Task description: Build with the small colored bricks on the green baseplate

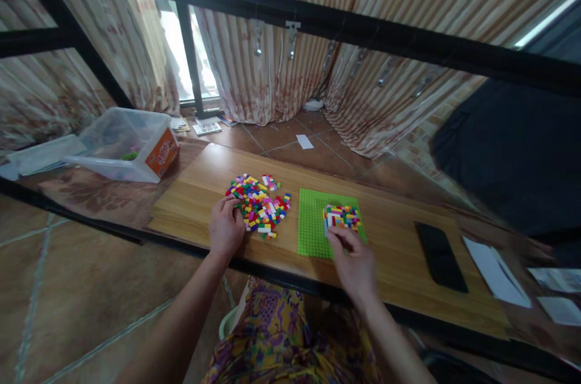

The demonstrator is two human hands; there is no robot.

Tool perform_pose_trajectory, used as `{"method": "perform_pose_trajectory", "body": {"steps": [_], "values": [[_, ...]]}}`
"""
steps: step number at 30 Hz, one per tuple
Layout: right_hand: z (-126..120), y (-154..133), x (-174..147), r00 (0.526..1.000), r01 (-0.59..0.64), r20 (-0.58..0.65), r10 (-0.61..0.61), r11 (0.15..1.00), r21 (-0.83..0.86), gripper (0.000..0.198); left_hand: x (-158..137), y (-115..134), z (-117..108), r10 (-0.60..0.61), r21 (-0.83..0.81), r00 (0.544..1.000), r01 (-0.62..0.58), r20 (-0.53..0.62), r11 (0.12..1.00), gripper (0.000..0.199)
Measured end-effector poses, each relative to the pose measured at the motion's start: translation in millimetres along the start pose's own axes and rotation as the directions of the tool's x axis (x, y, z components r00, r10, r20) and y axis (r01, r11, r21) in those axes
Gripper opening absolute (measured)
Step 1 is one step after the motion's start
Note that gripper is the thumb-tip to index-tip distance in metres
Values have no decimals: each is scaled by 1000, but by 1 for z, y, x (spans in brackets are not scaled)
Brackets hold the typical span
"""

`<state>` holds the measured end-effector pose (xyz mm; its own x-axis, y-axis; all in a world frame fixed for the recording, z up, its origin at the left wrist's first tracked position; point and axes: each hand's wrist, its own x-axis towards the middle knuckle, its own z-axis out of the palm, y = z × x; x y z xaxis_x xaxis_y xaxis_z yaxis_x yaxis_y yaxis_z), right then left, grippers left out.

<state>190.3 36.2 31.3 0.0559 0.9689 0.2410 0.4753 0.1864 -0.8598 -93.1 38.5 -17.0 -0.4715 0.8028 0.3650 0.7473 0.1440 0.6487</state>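
A loose pile of small colourful toy building bricks [261, 205] is spread on the wooden board. My left hand [226, 227] rests at the pile's near left edge, fingers curled together among the bricks; anything between the fingertips is hidden. To the right lies a green studded baseplate [311, 224] bearing a low block of multicoloured bricks [342, 215] on its right half. Over the near left corner of that block is my right hand [353, 260], thumb and forefinger closed in a pinch at the bricks. Whatever they grip is too small to tell.
A clear plastic box [118, 139] with an orange label stands at the left. A black phone [440, 256] and white papers [494, 269] lie to the right. A dark metal rail [318, 16] crosses beyond the board, with curtains [290, 69] behind.
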Motion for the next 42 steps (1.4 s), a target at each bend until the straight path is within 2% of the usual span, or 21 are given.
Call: {"method": "perform_pose_trajectory", "body": {"steps": [3,6,12,15,18,24,30,32,36,42], "values": [[32,-13,-15,966,114,236,-109,993,-7,21,-2,1,0,-9,-1,1000,9,-10,1000,27],[60,-17,-20,914,203,365,-180,979,-26,21,-3,2,1,-8,-7,1000,8,-6,1000,27],[94,-16,-10,858,351,451,-247,922,-162,21,-3,2,1,-12,-20,1000,12,-12,1000,27],[101,-14,-7,841,383,470,-269,909,-165,20,-3,2,1,-1,-15,1000,0,-13,1000,28],[100,-12,-8,843,369,466,-267,919,-141,21,-3,1,2,-3,1,1000,3,-13,1000,28],[74,-14,-13,920,272,317,-231,958,-90,29,-2,-2,1,2,16,1000,-2,-18,1000,28],[18,-7,-11,983,123,144,-112,990,-71,25,1,-6,1,15,22,1000,-14,-23,1000,27],[-1,3,-4,997,69,38,-66,994,-80,25,2,-6,1,17,38,1000,-16,-13,999,27],[-25,31,17,984,11,-175,-22,998,-63,30,3,-6,-1,27,71,1000,-26,-5,997,28],[-22,56,37,959,55,-267,-91,989,-138,31,4,-6,-1,44,91,999,-43,-9,995,30]]}}
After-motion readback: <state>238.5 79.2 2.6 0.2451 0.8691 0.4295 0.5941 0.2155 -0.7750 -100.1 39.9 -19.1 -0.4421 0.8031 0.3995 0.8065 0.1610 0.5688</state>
